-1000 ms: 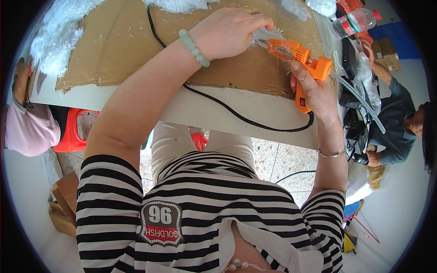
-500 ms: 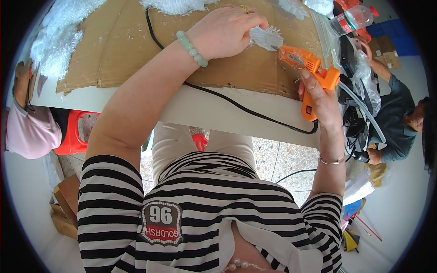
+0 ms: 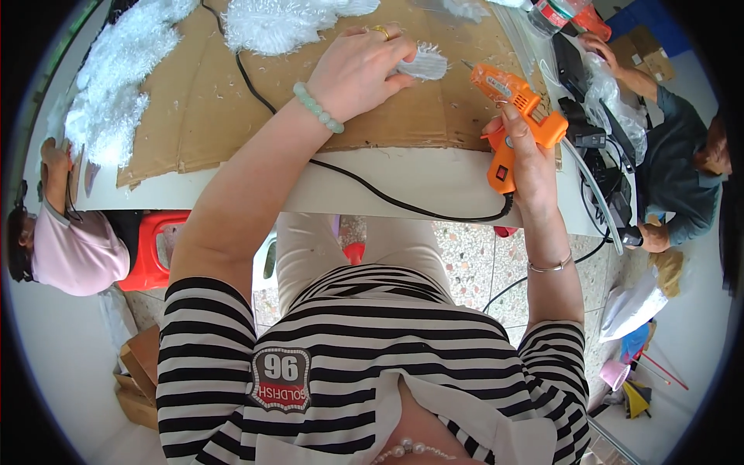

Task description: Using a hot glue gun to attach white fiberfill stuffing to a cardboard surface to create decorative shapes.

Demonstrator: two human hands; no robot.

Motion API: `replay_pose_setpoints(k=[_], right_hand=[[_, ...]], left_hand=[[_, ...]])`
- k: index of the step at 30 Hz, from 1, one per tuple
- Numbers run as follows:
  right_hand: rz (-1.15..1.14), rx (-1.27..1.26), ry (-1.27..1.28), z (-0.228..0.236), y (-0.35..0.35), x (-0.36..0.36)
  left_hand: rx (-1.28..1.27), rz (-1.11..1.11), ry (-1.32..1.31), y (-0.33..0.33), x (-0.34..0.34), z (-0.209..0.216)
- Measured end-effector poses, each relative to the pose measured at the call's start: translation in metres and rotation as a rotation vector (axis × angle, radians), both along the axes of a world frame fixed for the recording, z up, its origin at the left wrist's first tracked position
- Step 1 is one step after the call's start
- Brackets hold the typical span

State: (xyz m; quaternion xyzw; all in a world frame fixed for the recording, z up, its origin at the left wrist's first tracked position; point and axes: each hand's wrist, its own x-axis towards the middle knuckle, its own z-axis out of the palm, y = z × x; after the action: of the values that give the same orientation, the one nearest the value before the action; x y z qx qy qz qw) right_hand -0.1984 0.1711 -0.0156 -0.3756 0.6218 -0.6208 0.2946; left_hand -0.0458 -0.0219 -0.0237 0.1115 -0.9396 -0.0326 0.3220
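Glue work seems in hand: the right hand (image 3: 531, 155) is wrapped round an orange glue gun (image 3: 515, 99), nozzle (image 3: 468, 65) near the fringed white piece (image 3: 426, 63) the left hand (image 3: 360, 68) pinches over the cardboard's (image 3: 186, 116) right half; the next move calls for steady aim. Cardboard stops short of the white table's (image 3: 449, 174) near edge; 2 co-workers (image 3: 81, 252) flank its side edges.

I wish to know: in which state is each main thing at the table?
White fringed piece: held in left grip
Orange glue gun: held in right grip, tip off the piece
Black cord: slack, attached to gun
Cardboard: lying flat
White fluffy material: loosely piled
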Motion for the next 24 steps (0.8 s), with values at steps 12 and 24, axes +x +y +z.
replay_pose_setpoints(k=[12, 24], right_hand=[[0.012, -0.044, -0.077, -0.003, 0.002, -0.003], [0.001, -0.052, -0.124, -0.001, 0.003, -0.006]], left_hand=[[0.002, 0.034, 0.048, -0.003, -0.011, -0.003], [0.336, 0.1, -0.063, 0.005, -0.007, 0.013]])
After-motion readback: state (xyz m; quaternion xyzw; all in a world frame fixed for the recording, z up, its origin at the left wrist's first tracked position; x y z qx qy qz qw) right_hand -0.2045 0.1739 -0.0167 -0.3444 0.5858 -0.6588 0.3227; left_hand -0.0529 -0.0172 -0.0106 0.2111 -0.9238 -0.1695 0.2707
